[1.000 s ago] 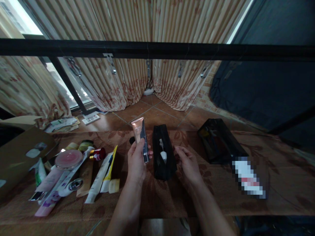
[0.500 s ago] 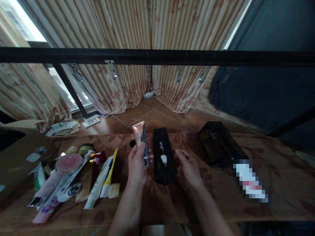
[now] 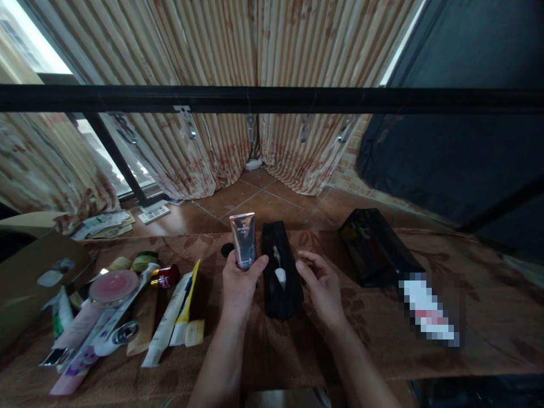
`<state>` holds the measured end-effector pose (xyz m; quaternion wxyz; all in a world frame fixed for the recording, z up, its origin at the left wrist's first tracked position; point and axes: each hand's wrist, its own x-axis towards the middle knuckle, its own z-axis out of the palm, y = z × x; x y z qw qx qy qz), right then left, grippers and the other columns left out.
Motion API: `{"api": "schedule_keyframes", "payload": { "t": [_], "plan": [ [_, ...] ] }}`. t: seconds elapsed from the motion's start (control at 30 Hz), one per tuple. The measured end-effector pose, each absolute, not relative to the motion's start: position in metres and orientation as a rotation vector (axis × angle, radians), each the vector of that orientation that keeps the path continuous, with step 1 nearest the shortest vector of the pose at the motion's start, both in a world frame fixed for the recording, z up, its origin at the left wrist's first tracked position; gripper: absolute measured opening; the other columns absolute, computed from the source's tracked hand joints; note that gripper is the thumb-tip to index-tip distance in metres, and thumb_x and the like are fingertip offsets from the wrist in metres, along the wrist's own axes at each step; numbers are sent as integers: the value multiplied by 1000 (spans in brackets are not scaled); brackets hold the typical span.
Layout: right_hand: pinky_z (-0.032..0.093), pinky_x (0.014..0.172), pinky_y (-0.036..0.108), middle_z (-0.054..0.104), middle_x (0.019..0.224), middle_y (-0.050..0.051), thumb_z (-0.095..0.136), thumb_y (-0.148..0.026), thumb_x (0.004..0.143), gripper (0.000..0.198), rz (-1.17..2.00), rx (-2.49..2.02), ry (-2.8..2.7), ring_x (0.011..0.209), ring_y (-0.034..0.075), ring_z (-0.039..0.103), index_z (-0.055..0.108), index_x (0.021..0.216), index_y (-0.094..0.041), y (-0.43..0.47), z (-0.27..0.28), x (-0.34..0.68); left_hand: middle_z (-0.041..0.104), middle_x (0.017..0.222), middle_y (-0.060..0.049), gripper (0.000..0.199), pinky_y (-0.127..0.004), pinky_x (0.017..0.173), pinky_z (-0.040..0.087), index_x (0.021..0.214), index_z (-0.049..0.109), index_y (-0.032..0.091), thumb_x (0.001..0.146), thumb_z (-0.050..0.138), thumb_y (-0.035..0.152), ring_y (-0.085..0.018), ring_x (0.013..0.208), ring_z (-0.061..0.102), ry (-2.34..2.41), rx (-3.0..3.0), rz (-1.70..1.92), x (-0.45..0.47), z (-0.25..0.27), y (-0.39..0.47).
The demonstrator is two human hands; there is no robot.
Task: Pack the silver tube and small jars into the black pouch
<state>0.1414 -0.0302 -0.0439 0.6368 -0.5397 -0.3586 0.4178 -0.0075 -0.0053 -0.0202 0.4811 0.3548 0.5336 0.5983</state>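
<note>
My left hand (image 3: 240,286) is closed round a shiny squeeze tube (image 3: 243,241), copper-coloured at its flat top end and dark below. Its printed face is turned towards me, and its lower end is hidden in the hand. Just right of it lies a long black pouch (image 3: 284,300) with a white-ended item (image 3: 280,276) visible in its middle. Beside the pouch's right edge is my right hand (image 3: 321,286), fingers loosely curled and slightly apart, with nothing visible in them. Whether its fingertips touch the pouch I cannot tell.
To the left lie several tubes, a pink round container (image 3: 114,287), a red jar (image 3: 165,276) and a yellow tube (image 3: 191,294). A cardboard box (image 3: 25,283) stands at the far left. A black mesh bag (image 3: 382,249) lies right, near a blurred white item (image 3: 429,309). A dark bar (image 3: 272,99) crosses ahead.
My left hand has turned the tube so its printed face shows. My right hand has moved slightly closer to the pouch. The whole view has shifted a little.
</note>
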Motion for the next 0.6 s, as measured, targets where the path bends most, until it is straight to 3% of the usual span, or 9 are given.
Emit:
{"api": "schedule_keyframes", "payload": {
  "t": [0.13, 0.3, 0.43, 0.6],
  "plan": [
    [45, 67, 30, 69, 93, 3, 78, -38, 73, 39, 823, -1315, -1062, 73, 17, 58, 70, 109, -26, -35, -42, 141, 65, 71, 2, 43, -24, 60, 44, 88, 63, 16, 53, 87, 26, -13, 61, 57, 1376, 1004, 1419, -6, -17, -5],
    [47, 85, 34, 64, 116, 4, 67, -21, 75, 34, 675, -1253, -1191, 104, 22, 60, 72, 107, -28, -33, -46, 143, 64, 70, 2, 36, -24, 61, 42, 84, 64, 17, 51, 78, 10, -14, 61, 56, 1365, 1027, 1393, -6, -12, -5],
    [45, 97, 37, 64, 116, 3, 54, -13, 71, 37, 645, -1261, -1151, 113, 23, 58, 76, 97, -29, -29, -52, 149, 63, 69, 3, 32, -23, 58, 40, 82, 62, 18, 52, 69, 6, -13, 58, 53, 1385, 1084, 1406, -9, -14, -5],
    [45, 97, 38, 67, 107, 4, 51, -12, 66, 40, 614, -1330, -1134, 106, 22, 61, 77, 92, -27, -26, -54, 154, 60, 66, 5, 31, -23, 57, 39, 82, 61, 19, 54, 67, 8, -13, 57, 51, 1453, 1139, 1438, -14, -17, -4]
  ]
}}
